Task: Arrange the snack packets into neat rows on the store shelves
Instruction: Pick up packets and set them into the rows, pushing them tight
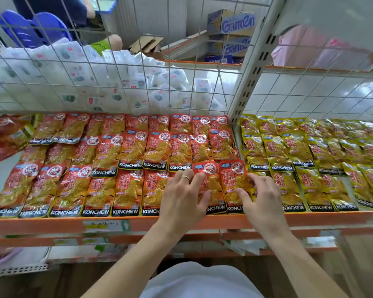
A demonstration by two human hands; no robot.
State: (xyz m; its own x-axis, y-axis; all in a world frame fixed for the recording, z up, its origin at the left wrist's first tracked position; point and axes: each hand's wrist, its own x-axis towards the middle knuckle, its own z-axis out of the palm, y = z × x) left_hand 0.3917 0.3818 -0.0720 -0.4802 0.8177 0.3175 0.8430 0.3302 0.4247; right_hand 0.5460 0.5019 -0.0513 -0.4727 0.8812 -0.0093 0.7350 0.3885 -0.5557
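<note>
Red KONCHEW snack packets [108, 160] lie in rows on the orange-edged shelf [52, 224]. Yellow packets [310, 160] fill the bay to the right. My left hand [184, 197] lies flat with spread fingers on the front-row red packets near the right end. My right hand [260, 198] touches the last red packet [235, 179] of that row, thumb on its face and fingers at its right edge, beside the yellow ones. At the far left, a few red packets [2, 134] lie askew.
A white wire grid [138, 67] backs the shelf, with white packets [84, 67] heaped behind it. A perforated upright post [246, 82] divides the two bays. Cardboard boxes [233, 24] and blue stools [30, 29] stand beyond. Lower shelves sit beneath the orange edge.
</note>
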